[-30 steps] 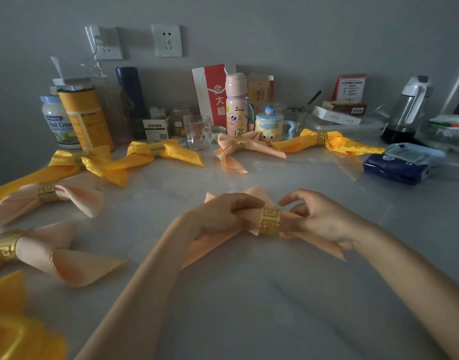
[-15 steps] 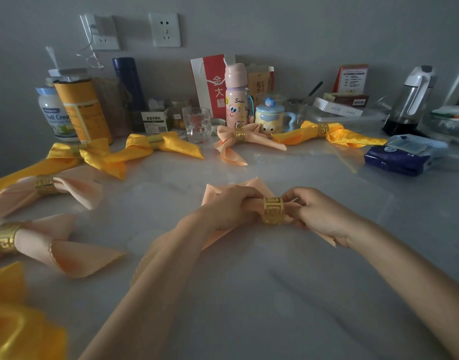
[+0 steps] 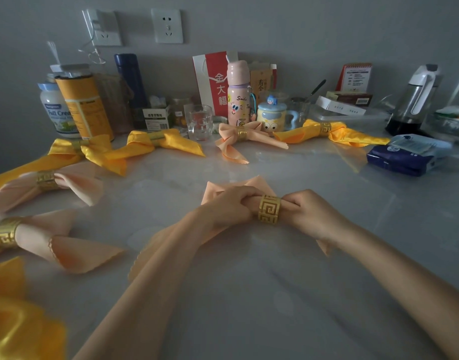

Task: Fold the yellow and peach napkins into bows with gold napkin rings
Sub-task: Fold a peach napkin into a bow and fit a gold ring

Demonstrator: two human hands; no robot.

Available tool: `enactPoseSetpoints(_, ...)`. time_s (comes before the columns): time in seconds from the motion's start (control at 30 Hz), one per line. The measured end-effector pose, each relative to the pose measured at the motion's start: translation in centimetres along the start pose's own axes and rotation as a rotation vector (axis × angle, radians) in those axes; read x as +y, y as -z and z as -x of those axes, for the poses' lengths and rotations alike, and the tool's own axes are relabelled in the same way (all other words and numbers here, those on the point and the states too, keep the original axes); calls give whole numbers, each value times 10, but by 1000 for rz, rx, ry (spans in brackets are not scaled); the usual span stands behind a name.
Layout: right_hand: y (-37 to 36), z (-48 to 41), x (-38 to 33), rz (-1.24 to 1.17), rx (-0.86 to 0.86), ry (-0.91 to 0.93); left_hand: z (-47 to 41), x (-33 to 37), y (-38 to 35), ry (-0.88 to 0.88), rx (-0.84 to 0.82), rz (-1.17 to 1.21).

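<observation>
A peach napkin (image 3: 218,189) lies at the middle of the pale table (image 3: 249,294), threaded through a gold napkin ring (image 3: 269,209). My left hand (image 3: 231,206) grips the napkin just left of the ring. My right hand (image 3: 307,213) grips it just right of the ring, fingers curled over the cloth. Both hands hide most of the napkin's loops; its tails show under my forearms. Finished bows lie around: peach ones (image 3: 57,181) (image 3: 41,235) (image 3: 238,139) and yellow ones (image 3: 75,154) (image 3: 158,142) (image 3: 327,132).
Along the back wall stand tins (image 3: 84,105), a glass (image 3: 200,122), a pink bottle (image 3: 238,93), a cartoon mug (image 3: 271,116) and a water jug (image 3: 414,100). A blue tissue pack (image 3: 402,158) lies at the right. Loose yellow cloth (image 3: 13,320) fills the near left corner.
My right hand's fingers have curled down from raised onto the napkin beside the ring. Both hands have drawn in tight against the ring.
</observation>
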State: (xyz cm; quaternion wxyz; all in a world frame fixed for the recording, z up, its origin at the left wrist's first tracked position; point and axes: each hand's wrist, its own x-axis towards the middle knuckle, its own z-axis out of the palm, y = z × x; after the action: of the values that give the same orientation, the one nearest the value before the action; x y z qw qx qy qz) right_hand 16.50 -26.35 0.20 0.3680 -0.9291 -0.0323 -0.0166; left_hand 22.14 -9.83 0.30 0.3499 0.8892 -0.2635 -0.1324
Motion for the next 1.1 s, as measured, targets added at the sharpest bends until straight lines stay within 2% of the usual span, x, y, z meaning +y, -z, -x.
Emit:
enactPoseSetpoints(0.07,-1,-1,-1,-17,14,11,3,-3,6,21,-154,236)
enactPoseSetpoints(0.1,-1,-1,-2,-34,15,13,4,-4,7,14,-174,271)
enactPoseSetpoints(0.23,-4,2,-5,-185,17,-13,2,-6,6,-108,-33,108)
enactPoseSetpoints(0.43,3,2,-7,-259,12,-76,6,-6,13,-184,78,290)
enactPoseSetpoints(0.6,18,9,-6,-55,-224,-54,6,-11,16,-166,39,172)
enactPoseSetpoints(0.67,23,15,-11,-39,-269,-31,6,-11,15,-158,9,159)
enactPoseSetpoints(0.83,10,11,-10,-147,8,65,5,-10,14,-151,-12,181)
enactPoseSetpoints(0.97,-6,9,-6,117,2,153,6,-8,17,-131,-21,170)
enactPoseSetpoints(1.1,-1,6,-6,49,14,174,7,-9,22,-124,22,167)
